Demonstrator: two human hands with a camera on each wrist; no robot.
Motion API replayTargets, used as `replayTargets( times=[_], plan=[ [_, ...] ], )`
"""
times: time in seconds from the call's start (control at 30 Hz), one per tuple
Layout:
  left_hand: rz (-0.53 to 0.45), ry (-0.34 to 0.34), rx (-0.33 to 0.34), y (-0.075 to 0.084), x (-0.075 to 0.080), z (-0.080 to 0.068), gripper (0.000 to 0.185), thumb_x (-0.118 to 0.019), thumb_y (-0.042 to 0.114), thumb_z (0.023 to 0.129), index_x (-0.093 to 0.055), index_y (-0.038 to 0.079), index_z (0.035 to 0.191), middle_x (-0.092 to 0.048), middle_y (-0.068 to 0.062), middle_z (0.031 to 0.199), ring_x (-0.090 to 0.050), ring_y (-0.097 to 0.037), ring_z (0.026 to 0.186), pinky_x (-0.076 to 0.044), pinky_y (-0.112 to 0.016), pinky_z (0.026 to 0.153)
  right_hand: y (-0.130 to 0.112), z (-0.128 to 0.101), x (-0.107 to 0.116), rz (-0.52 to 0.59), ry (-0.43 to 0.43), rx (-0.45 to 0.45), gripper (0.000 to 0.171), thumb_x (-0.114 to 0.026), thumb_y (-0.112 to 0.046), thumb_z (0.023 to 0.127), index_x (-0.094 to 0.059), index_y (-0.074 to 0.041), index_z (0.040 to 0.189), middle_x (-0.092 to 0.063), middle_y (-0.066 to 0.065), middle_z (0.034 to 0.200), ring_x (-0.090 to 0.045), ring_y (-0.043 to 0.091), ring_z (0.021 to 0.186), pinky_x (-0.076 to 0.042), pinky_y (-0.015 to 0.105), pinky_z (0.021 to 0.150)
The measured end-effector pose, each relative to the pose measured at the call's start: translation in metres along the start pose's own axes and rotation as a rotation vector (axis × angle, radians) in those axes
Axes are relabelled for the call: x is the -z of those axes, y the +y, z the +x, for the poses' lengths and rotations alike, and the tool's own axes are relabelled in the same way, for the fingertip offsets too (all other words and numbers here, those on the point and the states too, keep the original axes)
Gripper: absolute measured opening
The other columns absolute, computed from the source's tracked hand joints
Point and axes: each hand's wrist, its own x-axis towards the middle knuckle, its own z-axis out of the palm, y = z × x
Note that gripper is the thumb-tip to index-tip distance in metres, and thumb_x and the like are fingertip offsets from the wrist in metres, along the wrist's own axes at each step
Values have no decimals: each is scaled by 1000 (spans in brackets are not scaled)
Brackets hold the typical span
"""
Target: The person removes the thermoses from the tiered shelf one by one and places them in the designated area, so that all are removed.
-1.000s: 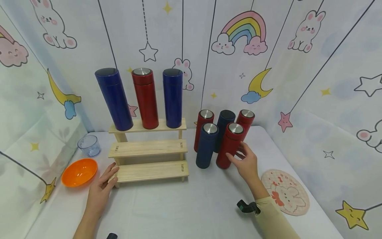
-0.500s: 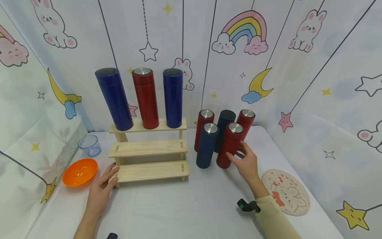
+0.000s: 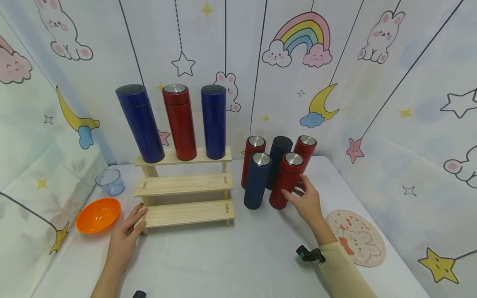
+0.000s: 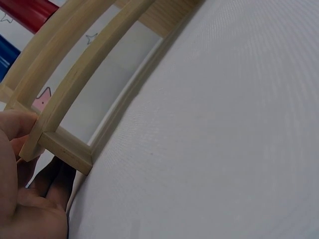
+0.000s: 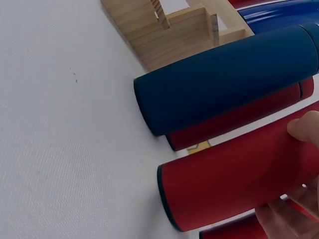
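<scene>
My right hand [image 3: 307,203] holds a red thermos bottle [image 3: 282,188] with a silver lid, thumb on its near side and fingers round the right. That bottle stands upright on the table in the head view. In the right wrist view, the thumb [image 5: 305,127] lies on its red wall. At the left end of a three-step wooden rack [image 3: 186,215], my left hand [image 3: 124,238] grips the lowest step. The left wrist view shows the fingers about the rack's end piece [image 4: 67,149]. Two blue thermoses and one red thermos [image 3: 180,126] stand on the top step.
Beside the held bottle stand a blue thermos [image 3: 257,182], a dark blue one [image 3: 279,159] and two more red thermoses. An orange bowl [image 3: 97,215] and a clear cup [image 3: 110,182] are left of the rack. A round rabbit mat [image 3: 359,240] lies at the right.
The head view has shifted slightly. Both hands keep their places on the rack and the red thermos, and no bottle has moved.
</scene>
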Motion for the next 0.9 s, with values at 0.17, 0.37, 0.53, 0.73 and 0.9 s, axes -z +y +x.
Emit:
replayTargets(
  times=[0.17, 0.37, 0.53, 0.73, 0.9],
  plan=[
    [-29, 2, -35, -1, 0, 1, 42, -63, 11, 111, -61, -1, 152, -45, -16, 167, -37, -1, 154, -36, -6, 108, -1, 1, 0, 17, -6, -7, 60, -84, 0, 93, -55, 7, 145, -64, 28, 136, -66, 43, 121, -55, 66, 101],
    [-28, 4, -43, -2, 1, 0, 42, -64, 12, 111, -62, -1, 151, -46, -16, 167, -37, 1, 152, -36, -5, 107, -4, 0, 0, 26, -8, -13, 59, -83, 0, 93, -55, 6, 145, -64, 27, 135, -66, 42, 121, -54, 67, 102],
    [-17, 6, -31, -2, 1, 0, 42, -63, 15, 112, -62, 1, 151, -46, -14, 167, -37, 4, 151, -37, -5, 107, -5, -1, 0, 28, -12, -16, 58, -83, 0, 94, -54, 6, 145, -64, 27, 135, -65, 40, 120, -53, 67, 103],
    [-17, 4, -32, -1, 2, 0, 42, -64, 16, 112, -62, 1, 151, -46, -14, 167, -37, 4, 151, -36, -5, 107, -5, -1, 1, 20, -13, -8, 59, -83, -1, 94, -55, 6, 145, -64, 27, 135, -66, 42, 121, -53, 67, 103],
    [-17, -1, -37, 0, 1, 0, 42, -64, 15, 112, -62, 1, 151, -46, -14, 167, -37, 1, 152, -36, -5, 107, -5, -1, 1, 2, -23, -15, 59, -82, -1, 95, -53, 7, 146, -63, 28, 136, -65, 45, 123, -53, 67, 104]
  ],
)
